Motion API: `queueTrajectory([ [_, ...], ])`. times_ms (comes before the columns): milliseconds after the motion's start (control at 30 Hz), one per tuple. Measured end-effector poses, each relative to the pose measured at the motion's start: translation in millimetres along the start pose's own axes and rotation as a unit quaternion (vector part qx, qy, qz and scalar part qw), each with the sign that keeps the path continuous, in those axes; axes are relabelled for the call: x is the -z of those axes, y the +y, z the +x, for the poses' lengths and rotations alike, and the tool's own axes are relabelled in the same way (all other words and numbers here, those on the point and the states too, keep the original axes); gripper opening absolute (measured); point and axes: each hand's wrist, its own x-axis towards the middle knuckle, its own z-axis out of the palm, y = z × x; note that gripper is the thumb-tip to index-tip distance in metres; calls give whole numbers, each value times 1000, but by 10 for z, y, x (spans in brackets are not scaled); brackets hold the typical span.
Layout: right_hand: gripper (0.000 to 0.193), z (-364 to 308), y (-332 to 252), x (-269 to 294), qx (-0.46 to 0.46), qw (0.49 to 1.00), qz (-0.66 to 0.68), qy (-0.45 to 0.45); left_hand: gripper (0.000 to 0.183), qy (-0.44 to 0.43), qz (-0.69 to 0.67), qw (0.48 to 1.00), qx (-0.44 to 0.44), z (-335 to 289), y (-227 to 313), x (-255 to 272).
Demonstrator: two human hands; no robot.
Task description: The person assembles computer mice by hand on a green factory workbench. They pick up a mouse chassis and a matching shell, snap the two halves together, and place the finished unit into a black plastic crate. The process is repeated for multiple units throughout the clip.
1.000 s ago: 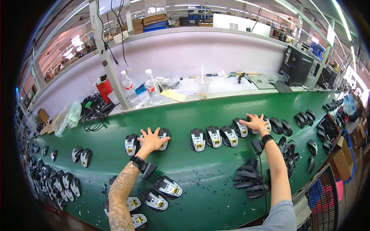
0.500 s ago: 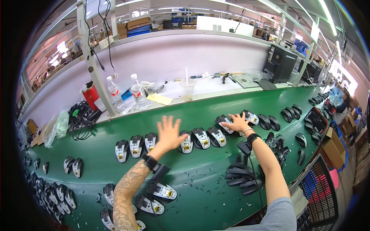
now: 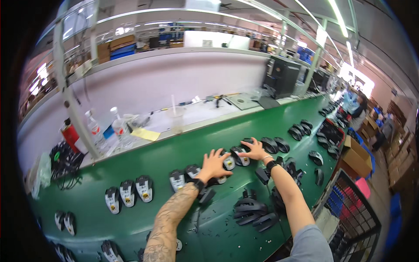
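Note:
Half-assembled computer mice, dark with pale inner frames and yellow parts, stand in a row on a green belt. My left hand (image 3: 213,167) is over the row's middle, fingers spread, partly covering one mouse; another mouse (image 3: 228,162) sits by its fingertips. Stretched out on the right, my right hand (image 3: 256,151) has its fingers apart, its thumb over a mouse (image 3: 239,158); whether it touches is unclear. More of the row, a pale-framed mouse (image 3: 176,180) among them, lies left of my left hand. Farther left stands a group of three mice (image 3: 127,193). Both wrists wear black bands with small boxes.
Dark shell pieces (image 3: 251,211) pile up near the belt's front edge, among small black scraps. Two black mice (image 3: 275,145) sit beyond my right hand. Bottles (image 3: 120,127) and a cup (image 3: 176,121) stand on the back ledge. A black crate (image 3: 351,209) and cardboard box (image 3: 355,155) are right.
The view has turned right, so the scene sits farther left. My left hand has moved rightward along the row, closer to my right hand. Both hands keep their fingers spread.

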Motion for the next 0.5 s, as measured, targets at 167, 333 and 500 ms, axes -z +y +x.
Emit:
queueTrajectory([
  [167, 83, -130, -350, -84, -1, 1000, -3, -18, 78, -4, -16, 1000, -5, -431, -335, 208],
  [333, 81, -293, -779, -171, 41, 997, -21, -63, 72, -17, -25, 999, -18, -783, -428, 372],
  [500, 81, -359, -1181, -502, 132, 980, -123, -81, 70, -6, -13, 999, -43, -1176, -511, 504],
])
